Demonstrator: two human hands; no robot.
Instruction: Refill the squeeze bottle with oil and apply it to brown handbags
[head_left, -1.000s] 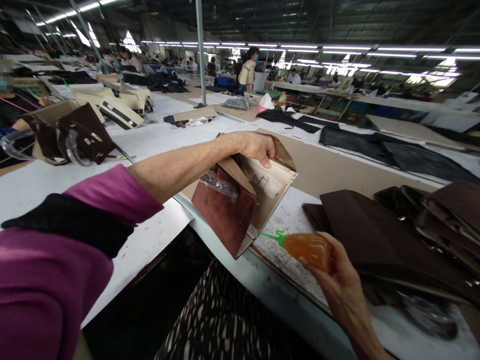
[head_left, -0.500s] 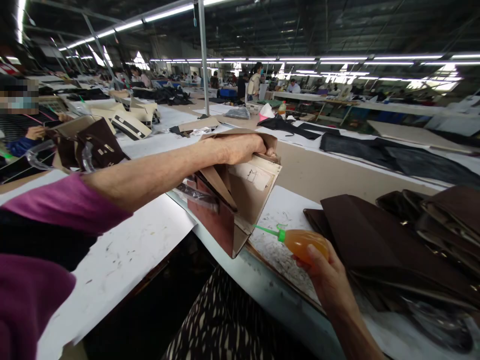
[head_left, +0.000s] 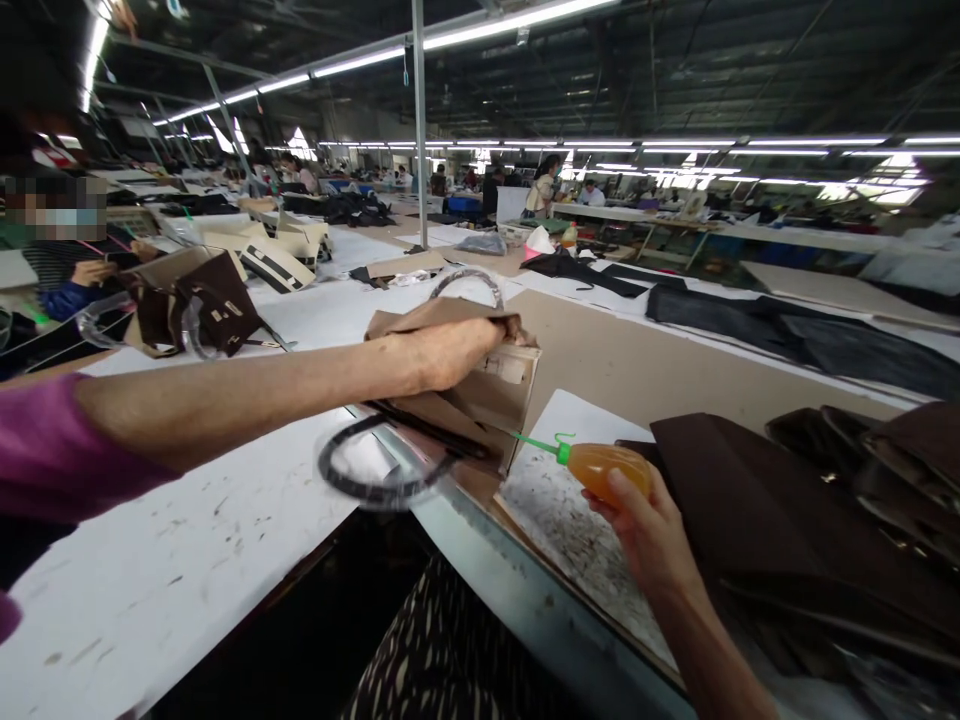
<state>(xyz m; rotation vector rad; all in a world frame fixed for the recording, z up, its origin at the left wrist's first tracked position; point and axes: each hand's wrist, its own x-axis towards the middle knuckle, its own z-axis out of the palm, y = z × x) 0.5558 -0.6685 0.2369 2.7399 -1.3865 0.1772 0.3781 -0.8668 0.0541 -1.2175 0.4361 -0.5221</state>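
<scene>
A brown handbag [head_left: 487, 395] lies tipped at the table edge, its beige inside facing me. My left hand [head_left: 457, 352] is closed on its upper edge, fingertips partly hidden by the folded material. One plastic-wrapped handle [head_left: 382, 490] hangs toward me, blurred; another handle [head_left: 469, 283] arches up behind. My right hand [head_left: 637, 505] is wrapped round a squeeze bottle [head_left: 609, 472] of amber liquid. Its thin green nozzle points left, with the tip at the bag's inner lower edge; whether it touches, I cannot tell.
A stack of dark brown bag pieces [head_left: 750, 500] lies at the right. Black sheets [head_left: 787, 320] stretch behind it. Stained white paper [head_left: 562, 500] covers the table near the bottle. At the far left a co-worker [head_left: 82, 265] sits behind another brown bag [head_left: 214, 305].
The handbag has tipped, its reddish-brown outer side turning out of sight and a handle swinging toward me. My left hand still grips it. The nozzle now reaches further over the bag's inside.
</scene>
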